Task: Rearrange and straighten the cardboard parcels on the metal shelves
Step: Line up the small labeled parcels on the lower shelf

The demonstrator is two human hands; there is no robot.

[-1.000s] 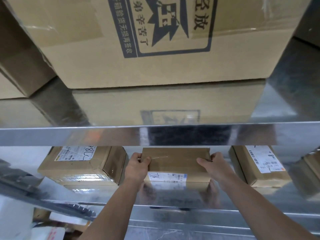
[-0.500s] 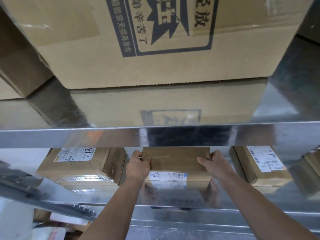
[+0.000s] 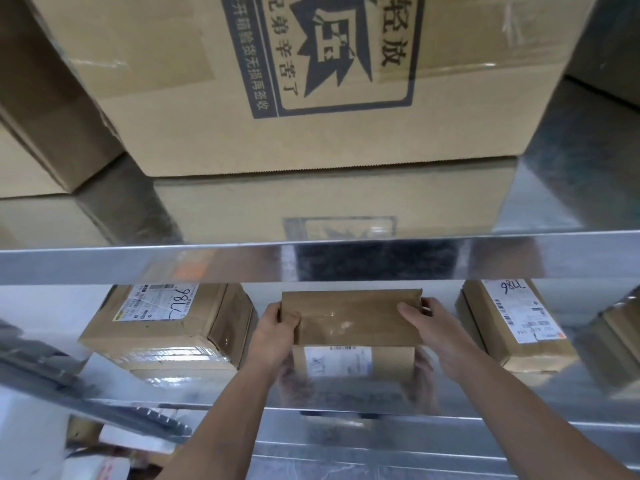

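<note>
A small brown cardboard parcel [image 3: 351,317] sits in the middle of the lower metal shelf [image 3: 485,400]. My left hand [image 3: 273,334] grips its left end, thumb on the top face. At the right end my right hand [image 3: 433,327] holds it the same way. A white label shows just under the parcel's near edge; I cannot tell whether it is the front face or a reflection in the shelf. A taped parcel [image 3: 166,327] with a label lies askew to the left. Another labelled parcel [image 3: 512,327] lies to the right.
The upper shelf's shiny front lip [image 3: 104,265] crosses the view above my hands. On it stands a large printed carton [image 3: 311,81] with another carton [image 3: 34,133] at its left. A further parcel [image 3: 620,327] is at the far right edge. Clutter lies below left.
The middle parcel's brown face now looks larger and turned more toward me, and its label sits lower. Both hands keep their hold on its ends.
</note>
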